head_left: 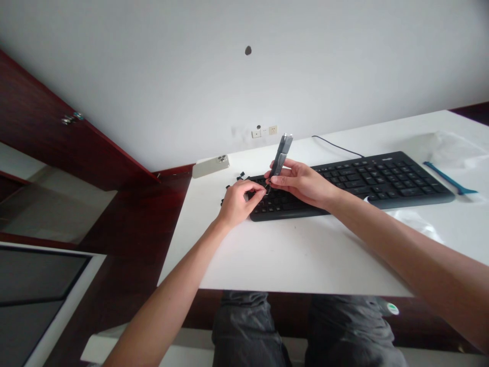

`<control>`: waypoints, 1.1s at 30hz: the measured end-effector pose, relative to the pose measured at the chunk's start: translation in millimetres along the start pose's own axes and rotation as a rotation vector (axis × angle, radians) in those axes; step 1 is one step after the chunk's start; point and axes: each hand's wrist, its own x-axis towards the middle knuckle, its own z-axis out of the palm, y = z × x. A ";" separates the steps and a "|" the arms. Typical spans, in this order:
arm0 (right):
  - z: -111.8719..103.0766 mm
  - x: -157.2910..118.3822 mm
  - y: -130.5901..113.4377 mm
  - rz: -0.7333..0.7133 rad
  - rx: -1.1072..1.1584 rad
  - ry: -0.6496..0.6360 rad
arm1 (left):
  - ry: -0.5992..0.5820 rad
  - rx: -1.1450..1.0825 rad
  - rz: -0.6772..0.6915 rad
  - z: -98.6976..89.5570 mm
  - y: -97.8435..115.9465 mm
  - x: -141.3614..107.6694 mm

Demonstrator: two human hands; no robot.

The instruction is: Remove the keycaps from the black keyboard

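Note:
A black keyboard lies on the white table with its left end under my hands. My right hand is closed round a dark grey keycap puller, held upright and tilted, with its thin wires pointing down at the keys. Close beside the wires, my left hand has thumb and forefinger pinched together; whatever is between them is too small to make out. Several small black keycaps lie loose on the table just beyond and left of that hand, partly hidden by it.
A phone lies face down at the table's back left corner. Right of the keyboard are a slim blue tool and a clear plastic bag. More crumpled plastic sits by my right forearm. The keyboard's cable runs toward the wall.

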 end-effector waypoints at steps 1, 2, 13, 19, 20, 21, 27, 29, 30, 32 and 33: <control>-0.6 -0.4 -0.6 -0.009 -0.011 -0.002 | 0.014 0.014 0.002 -1.3 -1.3 0.4; -1.3 -0.9 -1.4 -0.015 -0.029 -0.005 | 0.033 0.042 0.002 -2.8 -3.1 1.0; -9.9 0.5 -8.8 -0.048 -0.297 -0.191 | -0.067 0.306 0.077 -1.0 -33.8 5.8; -17.4 -3.2 -22.0 0.005 -0.479 -0.266 | -0.174 0.405 0.060 -0.7 -37.7 11.6; -18.1 -4.1 -24.3 0.018 -0.512 -0.270 | -0.183 0.414 0.045 -0.9 -37.8 11.6; -18.6 -5.0 -26.4 0.028 -0.544 -0.275 | -0.184 0.422 0.029 -1.1 -37.7 11.4; -18.3 -7.6 -34.2 0.060 -0.623 -0.350 | -0.150 0.423 -0.021 -2.9 -34.6 10.4; -18.8 -7.3 -34.2 0.059 -0.627 -0.370 | -0.143 0.415 -0.025 -3.9 -33.0 10.4; -19.3 -7.1 -33.9 0.057 -0.630 -0.384 | -0.142 0.413 -0.029 -4.3 -32.2 10.3; -20.4 -6.6 -33.4 0.055 -0.633 -0.417 | -0.144 0.411 -0.033 -5.3 -30.7 10.0; -20.7 -6.5 -33.4 0.057 -0.634 -0.433 | -0.145 0.409 -0.030 -5.8 -30.0 9.8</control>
